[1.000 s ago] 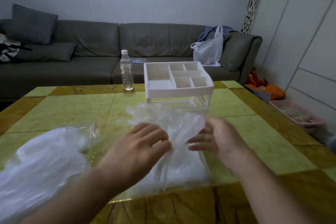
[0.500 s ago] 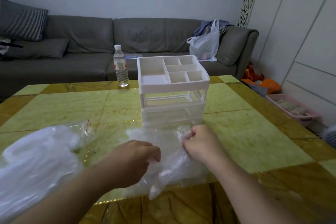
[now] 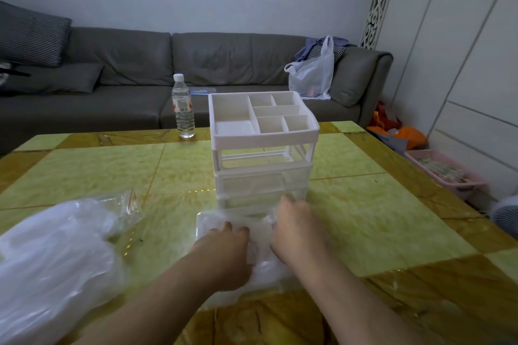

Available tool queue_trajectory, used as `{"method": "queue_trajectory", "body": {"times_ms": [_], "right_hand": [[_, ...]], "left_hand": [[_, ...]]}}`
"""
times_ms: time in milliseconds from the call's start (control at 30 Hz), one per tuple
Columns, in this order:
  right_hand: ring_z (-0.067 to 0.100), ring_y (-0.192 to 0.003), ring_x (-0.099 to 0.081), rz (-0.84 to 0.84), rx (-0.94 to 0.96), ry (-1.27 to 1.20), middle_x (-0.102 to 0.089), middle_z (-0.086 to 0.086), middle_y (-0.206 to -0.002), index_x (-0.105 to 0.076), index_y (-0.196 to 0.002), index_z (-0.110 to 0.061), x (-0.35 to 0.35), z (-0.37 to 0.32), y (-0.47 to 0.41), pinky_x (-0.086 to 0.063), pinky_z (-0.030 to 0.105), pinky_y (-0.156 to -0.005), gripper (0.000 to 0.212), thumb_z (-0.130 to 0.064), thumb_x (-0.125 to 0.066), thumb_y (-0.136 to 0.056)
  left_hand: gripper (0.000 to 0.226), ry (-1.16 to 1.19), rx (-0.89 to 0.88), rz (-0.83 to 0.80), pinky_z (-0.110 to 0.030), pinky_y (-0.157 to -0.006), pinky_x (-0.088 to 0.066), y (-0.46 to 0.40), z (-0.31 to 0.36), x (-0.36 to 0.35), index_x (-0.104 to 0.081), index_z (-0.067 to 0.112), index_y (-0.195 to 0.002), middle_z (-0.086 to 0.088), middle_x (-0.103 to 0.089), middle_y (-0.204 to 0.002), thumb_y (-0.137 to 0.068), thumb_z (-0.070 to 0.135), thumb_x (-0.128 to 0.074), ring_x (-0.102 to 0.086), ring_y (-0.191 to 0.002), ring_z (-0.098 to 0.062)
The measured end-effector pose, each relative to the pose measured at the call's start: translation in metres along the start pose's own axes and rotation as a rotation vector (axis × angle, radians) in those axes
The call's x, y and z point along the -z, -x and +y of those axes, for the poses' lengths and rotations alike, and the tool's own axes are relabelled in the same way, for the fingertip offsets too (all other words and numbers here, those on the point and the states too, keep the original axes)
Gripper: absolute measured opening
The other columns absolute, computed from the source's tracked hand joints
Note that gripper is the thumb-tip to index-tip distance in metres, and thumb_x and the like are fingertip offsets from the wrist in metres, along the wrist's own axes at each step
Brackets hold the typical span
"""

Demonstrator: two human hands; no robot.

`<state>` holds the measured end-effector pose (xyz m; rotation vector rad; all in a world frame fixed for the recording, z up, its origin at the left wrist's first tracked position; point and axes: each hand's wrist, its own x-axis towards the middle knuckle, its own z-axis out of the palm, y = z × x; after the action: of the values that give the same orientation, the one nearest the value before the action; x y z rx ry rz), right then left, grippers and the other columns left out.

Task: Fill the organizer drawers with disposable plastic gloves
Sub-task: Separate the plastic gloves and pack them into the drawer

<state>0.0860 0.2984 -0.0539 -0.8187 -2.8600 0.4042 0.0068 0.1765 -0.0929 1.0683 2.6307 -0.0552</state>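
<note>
A white organizer [image 3: 263, 134] with an open compartment top and clear drawers stands mid-table. Its lowest clear drawer [image 3: 203, 221] is pulled out toward me. A crumpled wad of clear plastic gloves [image 3: 262, 263] lies in that drawer between my hands. My left hand [image 3: 224, 255] is over the drawer's left side, fingers curled down into the gloves. My right hand [image 3: 294, 230], blurred, holds the gloves at the drawer's right side, close to the organizer's front. A large clear bag of more gloves [image 3: 50, 260] lies on the table at the left.
A water bottle [image 3: 183, 106] stands at the table's far edge, left of the organizer. Behind is a grey sofa [image 3: 126, 64] with a white plastic bag [image 3: 311, 75]. A pink basket [image 3: 445, 173] and a fan [image 3: 504, 216] sit on the floor at right.
Both hands carried the bunched gloves forward and down into the pulled-out bottom drawer. The loose sheet that was spread between my hands is now compacted there.
</note>
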Motion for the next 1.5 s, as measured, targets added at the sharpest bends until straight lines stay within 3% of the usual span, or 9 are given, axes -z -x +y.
{"method": "queue_trajectory", "body": {"times_ms": [100,233,400,667,833,1033,1200,1333,1500], "right_hand": [[0.025,-0.114,-0.05,0.138,0.204,0.01,-0.049,0.002,-0.122,-0.057,-0.118,-0.019,0.005,-0.016,0.005,-0.047,0.035,-0.089,0.031,-0.006,-0.065,-0.091],[0.027,-0.102,-0.055,-0.112,0.145,-0.157,-0.057,0.003,-0.108,-0.059,-0.102,-0.021,-0.015,-0.022,0.006,-0.046,0.036,-0.08,0.009,-0.014,-0.06,-0.095],[0.035,-0.145,-0.03,-0.359,-0.005,-0.073,-0.035,0.013,-0.153,-0.047,-0.145,-0.019,-0.039,-0.004,-0.003,-0.034,0.048,-0.121,0.061,-0.038,-0.067,-0.091],[0.039,-0.158,-0.006,-0.47,-0.074,-0.074,-0.003,0.02,-0.168,-0.019,-0.162,-0.038,-0.054,-0.008,-0.017,-0.024,0.056,-0.125,0.11,-0.058,-0.084,-0.076],[0.04,-0.16,0.001,-0.507,-0.058,-0.051,0.003,0.021,-0.17,-0.015,-0.163,-0.04,-0.051,-0.004,-0.017,-0.02,0.055,-0.129,0.112,-0.06,-0.084,-0.077],[0.041,-0.161,0.006,-0.51,-0.079,-0.086,0.011,0.022,-0.171,-0.009,-0.165,-0.039,-0.048,-0.006,-0.014,-0.016,0.055,-0.131,0.087,-0.024,-0.059,-0.095],[0.04,-0.162,0.006,-0.481,-0.086,-0.124,0.013,0.017,-0.173,-0.008,-0.166,-0.038,-0.053,-0.003,-0.012,-0.014,0.058,-0.13,0.09,-0.028,-0.063,-0.096],[0.038,-0.161,0.001,-0.44,-0.055,-0.134,0.004,0.018,-0.171,-0.016,-0.164,-0.039,-0.055,0.0,-0.011,-0.02,0.055,-0.129,0.088,-0.03,-0.066,-0.092],[0.04,-0.159,-0.001,-0.438,-0.057,-0.124,0.0,0.022,-0.169,-0.019,-0.164,-0.033,-0.059,0.001,-0.012,-0.019,0.055,-0.127,0.081,-0.03,-0.06,-0.095]], "left_hand": [[0.061,0.029,0.01,-0.017,-0.044,-0.103,-0.049,-0.001,-0.002,0.0,-0.036,0.023,-0.147,-0.013,-0.047,-0.141,-0.096,0.047,-0.059,-0.05,-0.132,-0.035],[0.064,0.07,0.01,-0.037,-0.042,-0.102,-0.047,0.0,-0.002,0.001,-0.033,0.023,-0.151,-0.015,-0.045,-0.138,-0.095,0.041,-0.058,-0.051,-0.129,-0.034],[0.074,0.085,-0.001,-0.023,-0.036,-0.1,-0.043,0.007,-0.001,0.01,-0.039,0.024,-0.146,-0.012,-0.032,-0.138,-0.086,0.052,-0.072,-0.039,-0.128,-0.031],[0.058,-0.021,0.112,-0.024,-0.039,-0.114,-0.034,0.02,0.018,0.016,-0.032,0.017,-0.153,-0.016,-0.029,-0.153,-0.102,0.032,-0.055,-0.024,-0.145,-0.042],[0.077,0.078,0.14,-0.067,-0.039,-0.105,-0.044,0.013,0.007,0.016,-0.03,0.021,-0.152,-0.021,-0.03,-0.144,-0.091,0.044,-0.07,-0.033,-0.138,-0.04],[0.045,-0.246,0.061,0.158,-0.036,-0.104,-0.041,0.04,0.01,0.022,-0.046,0.02,-0.136,-0.015,-0.018,-0.151,-0.093,0.015,-0.058,-0.028,-0.138,-0.035],[0.028,-0.494,-0.075,0.076,-0.037,-0.099,-0.041,0.042,0.001,0.028,-0.064,0.013,-0.113,-0.011,-0.062,-0.12,-0.092,-0.001,-0.052,-0.055,-0.113,-0.029],[0.023,-0.597,-0.175,-0.003,-0.038,-0.101,-0.043,0.038,-0.003,0.033,-0.068,0.008,-0.105,-0.014,-0.071,-0.107,-0.095,-0.001,-0.05,-0.064,-0.101,-0.031],[0.011,-0.476,-0.126,-0.062,-0.03,-0.064,-0.043,0.033,-0.005,0.039,-0.059,0.011,-0.097,-0.004,-0.054,-0.081,-0.098,0.005,-0.05,-0.052,-0.07,-0.02]]}}
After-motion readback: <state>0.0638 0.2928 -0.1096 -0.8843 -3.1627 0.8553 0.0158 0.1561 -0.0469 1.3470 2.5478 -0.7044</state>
